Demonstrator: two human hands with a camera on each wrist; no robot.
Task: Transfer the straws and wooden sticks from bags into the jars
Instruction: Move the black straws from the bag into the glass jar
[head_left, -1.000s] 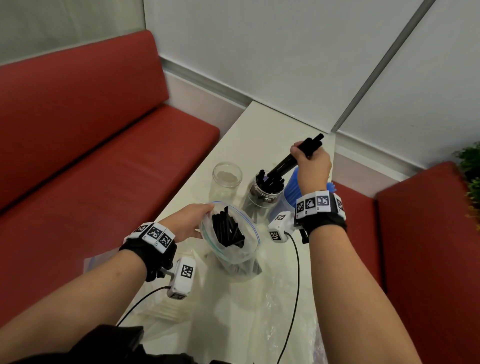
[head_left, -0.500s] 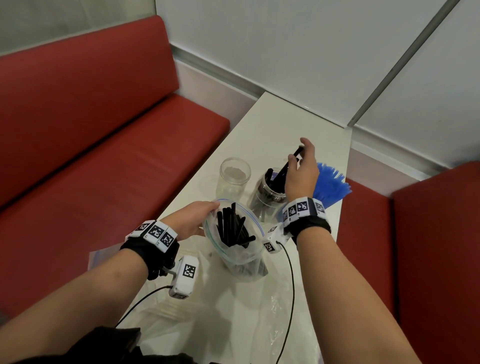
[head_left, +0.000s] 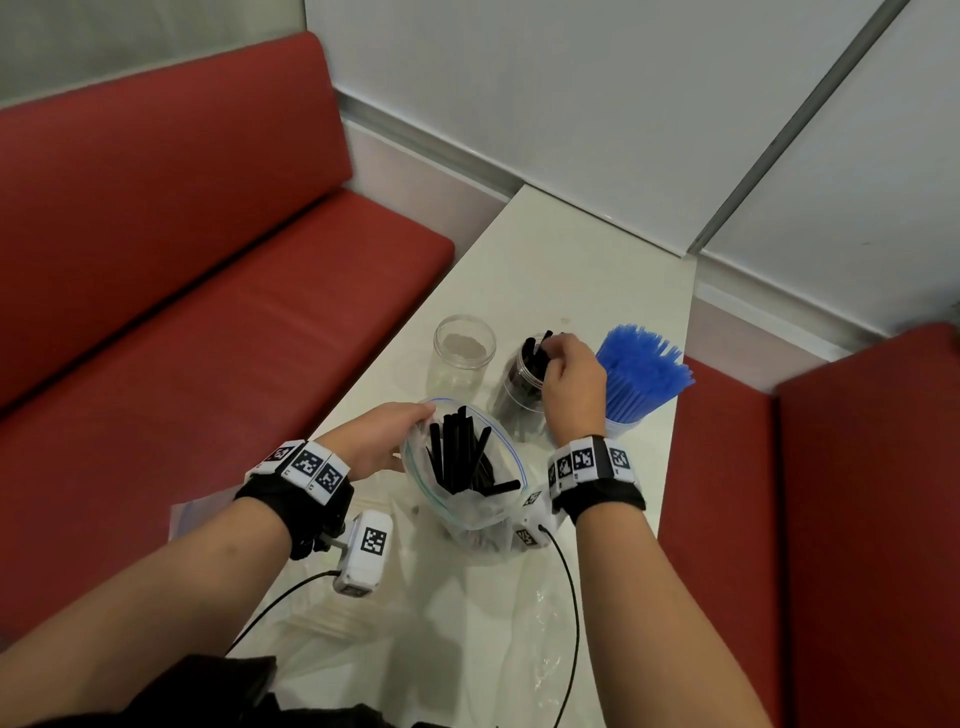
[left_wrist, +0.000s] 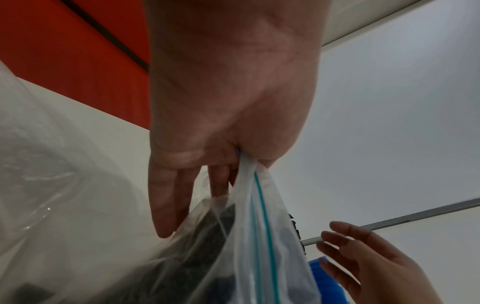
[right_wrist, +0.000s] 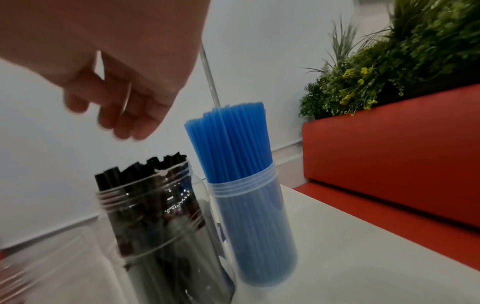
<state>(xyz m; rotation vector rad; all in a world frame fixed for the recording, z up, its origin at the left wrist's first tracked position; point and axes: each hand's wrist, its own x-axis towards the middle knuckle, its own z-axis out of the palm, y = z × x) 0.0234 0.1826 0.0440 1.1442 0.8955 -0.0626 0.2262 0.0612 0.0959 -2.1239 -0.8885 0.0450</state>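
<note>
Head view looks down; wrist views close, low; all share blue straws (head_left: 641, 374).

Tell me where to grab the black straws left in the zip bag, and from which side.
Pinch the upper ends of the black straws from above, through the open mouth of the zip bag. They stand leaning with tips near the rim, and the left hand holds that rim open, so the right hand can likely drop straight in.

Left hand (head_left: 382, 441) grips the open bag (head_left: 467, 499) of black straws; right hand (head_left: 571, 379) hangs over the far jar (head_left: 519, 395).
</note>
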